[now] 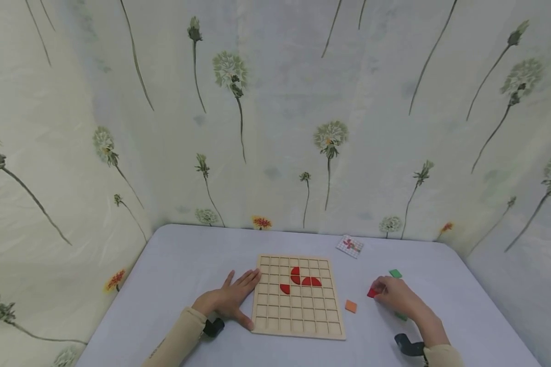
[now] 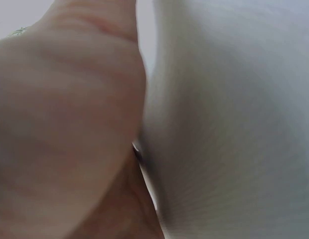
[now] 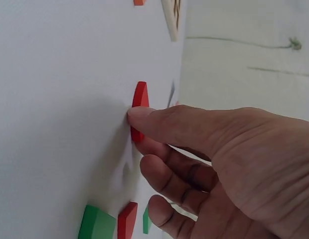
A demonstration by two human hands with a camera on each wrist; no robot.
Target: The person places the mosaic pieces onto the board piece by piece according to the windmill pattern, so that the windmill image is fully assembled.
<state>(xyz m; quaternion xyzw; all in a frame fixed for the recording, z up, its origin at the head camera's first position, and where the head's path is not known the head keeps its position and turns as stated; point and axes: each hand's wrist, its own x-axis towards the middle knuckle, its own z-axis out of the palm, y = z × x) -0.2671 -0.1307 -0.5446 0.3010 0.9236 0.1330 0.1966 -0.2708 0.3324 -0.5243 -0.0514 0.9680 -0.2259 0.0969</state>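
Note:
A wooden grid board (image 1: 298, 335) lies on the table with several red quarter-circle tiles (image 1: 285, 289) in its squares. My left hand (image 1: 234, 296) rests along the board's left side, fingers straight, fingertips and thumb tip right at its edge. Right of the board, my right hand (image 1: 400, 296) pinches a red tile (image 3: 140, 93) between thumb and index finger, close over the tabletop. In the right wrist view, the thumb covers the middle of that tile, while the other fingers curl loosely below. The left wrist view is filled by blurred skin and a pale surface.
An orange square tile (image 1: 351, 306) lies between the board and my right hand. Green tiles (image 1: 396, 273) lie around that hand, and another red tile (image 3: 126, 219) is beside them. A small pattern card (image 1: 350, 246) sits near the back edge. Flower-printed cloth (image 1: 275, 127) hangs behind the table.

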